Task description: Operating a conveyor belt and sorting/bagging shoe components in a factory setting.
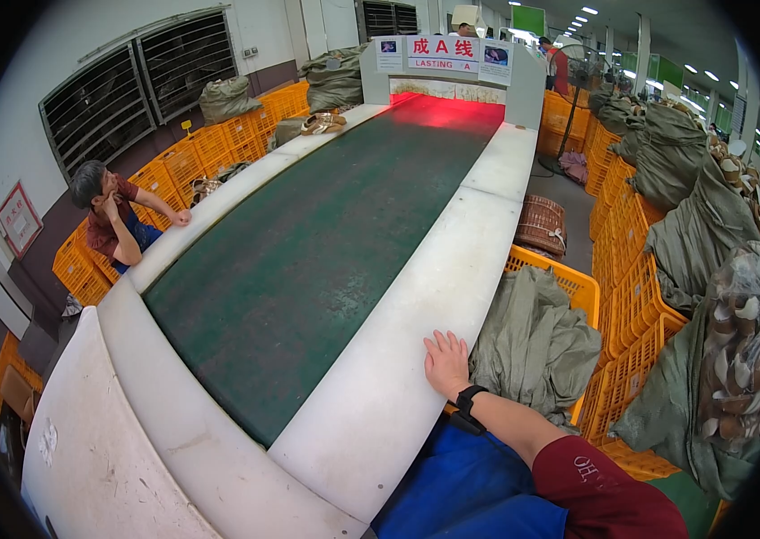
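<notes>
My right hand (448,364) lies palm down on the white side ledge (398,359) of a conveyor, its fingers short of the belt. It holds nothing, and the fingers are stretched out. A black band circles the wrist, below a dark red sleeve. The green belt (308,260) is bare along the stretch I see and runs to a white tunnel housing (524,85) lit red at its mouth. On the far left ledge sits a brown and white shoe (322,123). My left hand is out of view.
Across the belt, a person (119,211) leans on the ledge. Beside my arm, an orange crate (578,286) holds a grey-green sack (533,337). Stacked orange crates (623,296) and a clear bag of shoe parts (739,359) line the right. A white curved panel (101,440) stands at lower left.
</notes>
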{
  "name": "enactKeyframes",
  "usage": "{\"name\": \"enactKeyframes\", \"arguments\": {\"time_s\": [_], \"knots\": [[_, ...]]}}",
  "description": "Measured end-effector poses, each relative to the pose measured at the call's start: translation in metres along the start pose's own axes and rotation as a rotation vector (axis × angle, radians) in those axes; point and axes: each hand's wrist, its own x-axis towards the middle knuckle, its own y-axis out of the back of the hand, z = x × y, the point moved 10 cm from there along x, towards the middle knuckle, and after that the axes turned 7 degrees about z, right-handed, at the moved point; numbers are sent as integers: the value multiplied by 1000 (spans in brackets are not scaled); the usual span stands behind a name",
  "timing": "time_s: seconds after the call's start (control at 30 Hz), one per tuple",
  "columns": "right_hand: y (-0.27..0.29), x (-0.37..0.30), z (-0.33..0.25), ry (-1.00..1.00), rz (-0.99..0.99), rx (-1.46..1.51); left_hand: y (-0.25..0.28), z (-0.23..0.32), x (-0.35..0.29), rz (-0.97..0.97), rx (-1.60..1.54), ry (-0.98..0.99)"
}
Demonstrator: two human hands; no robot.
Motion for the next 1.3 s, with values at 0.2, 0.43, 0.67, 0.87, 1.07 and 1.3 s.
{"name": "enactKeyframes", "arguments": {"time_s": [0.2, 0.43, 0.67, 0.87, 1.07, 1.3], "knots": [[0, -1, -1, 1, 1, 3, 7, 2, -4, -6, 4, -6], [-1, 0, 0, 22, -7, -7, 5, 3, -4, 6, 22, -18], [8, 12, 0, 99, 0, -41, 23, 10, -14, 80, 8, -71], [38, 90, 90, 57, -1352, -199, 24, 7, -11, 271, -7, -63], [194, 292, -40, 537, -54, -111, 16, 6, -10, 265, -67, -38], [168, 277, -131, 325, -487, -183, 38, 13, -26, 180, -18, -87]]}}
